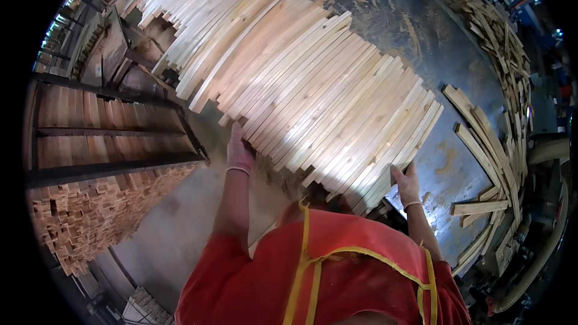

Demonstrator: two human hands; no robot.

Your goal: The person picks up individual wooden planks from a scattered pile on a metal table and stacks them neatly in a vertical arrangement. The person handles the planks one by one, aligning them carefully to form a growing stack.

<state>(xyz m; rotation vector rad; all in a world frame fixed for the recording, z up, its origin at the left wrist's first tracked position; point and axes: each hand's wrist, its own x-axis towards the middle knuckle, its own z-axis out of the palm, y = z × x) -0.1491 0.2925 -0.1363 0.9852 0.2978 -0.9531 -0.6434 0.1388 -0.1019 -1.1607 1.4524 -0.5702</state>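
The broad row of pale, narrow wooden strips (325, 93) is spread between and beyond both hands. Across the dark, smooth tabletop (391, 18), bare surface is seen beyond the right hand. Left of the left hand, a tall stack of brownish wooden pieces (108, 210) is seen; right of the right hand, loose pale wooden lengths (480, 208) are scattered. The row's near edge is touched by the pale-gloved left hand (240, 151) and, at its right end, the pale-gloved right hand (407, 186); whether either is clamped cannot be told.

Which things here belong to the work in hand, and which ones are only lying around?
Seemingly in use:
row of wooden strips
left hand and right hand, at its near side
dark metal surface beneath

Seemingly just lying about:
loose strips on the right
stacked wood on the left
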